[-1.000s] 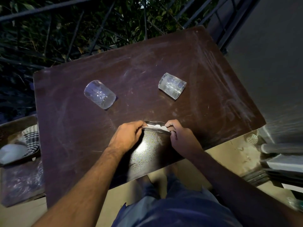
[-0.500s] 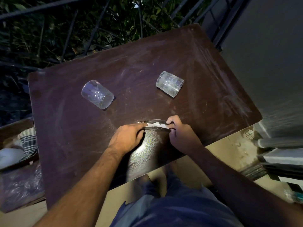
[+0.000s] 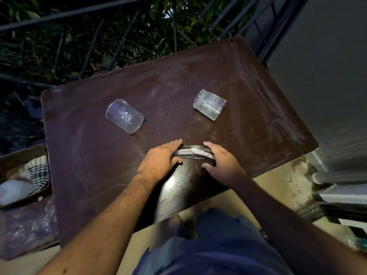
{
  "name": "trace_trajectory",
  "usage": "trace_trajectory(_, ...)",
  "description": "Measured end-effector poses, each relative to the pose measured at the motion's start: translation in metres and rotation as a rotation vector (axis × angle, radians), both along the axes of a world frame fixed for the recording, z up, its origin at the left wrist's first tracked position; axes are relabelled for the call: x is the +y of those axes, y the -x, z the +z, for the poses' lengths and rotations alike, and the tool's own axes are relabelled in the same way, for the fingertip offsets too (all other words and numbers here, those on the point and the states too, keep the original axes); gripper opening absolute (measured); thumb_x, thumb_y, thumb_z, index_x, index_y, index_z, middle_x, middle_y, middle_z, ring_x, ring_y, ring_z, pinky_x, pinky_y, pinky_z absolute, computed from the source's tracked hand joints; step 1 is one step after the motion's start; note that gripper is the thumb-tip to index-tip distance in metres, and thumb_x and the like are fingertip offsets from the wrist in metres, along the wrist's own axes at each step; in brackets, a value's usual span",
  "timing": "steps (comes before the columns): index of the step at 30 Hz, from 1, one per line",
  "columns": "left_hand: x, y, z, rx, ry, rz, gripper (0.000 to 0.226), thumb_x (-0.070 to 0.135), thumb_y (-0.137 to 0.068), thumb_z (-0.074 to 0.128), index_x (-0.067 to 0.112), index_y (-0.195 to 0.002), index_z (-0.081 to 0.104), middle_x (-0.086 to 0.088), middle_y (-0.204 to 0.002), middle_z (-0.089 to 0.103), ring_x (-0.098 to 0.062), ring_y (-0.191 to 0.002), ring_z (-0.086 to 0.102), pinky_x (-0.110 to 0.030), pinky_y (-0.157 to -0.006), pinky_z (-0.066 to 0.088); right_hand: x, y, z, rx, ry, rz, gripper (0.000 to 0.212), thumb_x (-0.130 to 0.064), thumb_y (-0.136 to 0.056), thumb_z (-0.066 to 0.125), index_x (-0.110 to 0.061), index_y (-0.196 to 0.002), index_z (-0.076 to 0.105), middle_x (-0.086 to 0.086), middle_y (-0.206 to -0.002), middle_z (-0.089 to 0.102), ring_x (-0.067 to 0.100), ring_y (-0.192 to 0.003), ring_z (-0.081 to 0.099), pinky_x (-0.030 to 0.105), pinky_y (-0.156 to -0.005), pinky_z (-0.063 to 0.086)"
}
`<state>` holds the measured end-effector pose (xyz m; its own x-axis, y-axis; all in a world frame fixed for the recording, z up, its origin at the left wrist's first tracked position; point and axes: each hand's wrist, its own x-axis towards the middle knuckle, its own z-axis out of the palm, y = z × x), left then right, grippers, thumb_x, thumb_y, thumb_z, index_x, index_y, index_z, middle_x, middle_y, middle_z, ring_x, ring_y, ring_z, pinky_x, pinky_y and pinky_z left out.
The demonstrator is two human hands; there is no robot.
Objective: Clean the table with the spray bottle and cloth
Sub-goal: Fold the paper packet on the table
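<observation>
Dark leaves and a metal railing (image 3: pixel 83 11) fill the top of the frame, with a grey wall (image 3: pixel 321 62) at the upper right. Below them a brown table (image 3: pixel 83 155) takes up the middle, its top streaked with pale smears. Two clear glasses lie on their sides on it: one (image 3: pixel 124 116) left of centre, the other (image 3: pixel 209 104) right of centre, well apart.

Just below centre, both hands meet at a dark, shiny pouch (image 3: pixel 178 183) that runs from the table down toward the lower edge. Its mouth is held open and something white (image 3: pixel 193 150) shows inside; whether that is the cloth cannot be told. The left hand (image 3: pixel 160 161) grasps the left side of the mouth, fingers over the rim and thumb on the near face. The right hand (image 3: pixel 223 161) grips the right side likewise, fingers on the far lip and thumb below.

At the left edge, a tray (image 3: pixel 42 192) holds a striped cloth (image 3: pixel 38 172) and a pale rounded object (image 3: pixel 14 191). No spray bottle can be made out. Blue shorts (image 3: pixel 218 251) show at the bottom, over a tan floor (image 3: pixel 286 185).
</observation>
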<state>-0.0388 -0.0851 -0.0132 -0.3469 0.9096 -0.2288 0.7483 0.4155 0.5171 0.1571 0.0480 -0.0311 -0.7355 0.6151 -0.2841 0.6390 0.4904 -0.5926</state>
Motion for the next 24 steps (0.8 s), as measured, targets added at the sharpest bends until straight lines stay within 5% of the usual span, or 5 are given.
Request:
trace_trajectory(5, 0.006, 0.002, -0.004, -0.074, 0.045, 0.049, 0.061, 0.033, -0.091, 0.073, 0.027, -0.148, 0.053, 0.000, -0.153, 0.053, -0.012, -0.146, 0.042, -0.020, -0.120, 0.022, 0.003, 0.009, 0.002, 0.020, -0.028, -0.048, 0.043, -0.015, -0.084, 0.070, -0.019, -0.126, 0.063, 0.004, -0.122, 0.069, 0.027, -0.114, 0.062, 0.030, -0.099, 0.043)
trace_trajectory(16, -0.010, 0.043, 0.020, -0.041, -0.005, 0.243, 0.043, 0.035, -0.088, 0.074, 0.038, -0.129, 0.064, 0.012, -0.123, 0.072, -0.012, -0.112, 0.065, -0.027, -0.102, 0.047, 0.022, 0.074, 0.032, 0.046, -0.055, 0.176, 0.035, -0.021, -0.089, 0.063, -0.031, -0.122, 0.058, -0.004, -0.116, 0.069, 0.021, -0.106, 0.063, 0.035, -0.097, 0.048)
trace_trajectory(24, -0.069, 0.065, 0.039, -0.003, -0.105, 0.514, 0.040, 0.030, -0.088, 0.076, 0.033, -0.127, 0.069, 0.007, -0.116, 0.075, -0.016, -0.103, 0.067, -0.022, -0.094, 0.044, -0.008, 0.141, 0.048, 0.119, -0.045, 0.351, 0.037, -0.017, -0.090, 0.063, -0.032, -0.124, 0.056, -0.005, -0.117, 0.068, 0.020, -0.104, 0.061, 0.030, -0.093, 0.046)
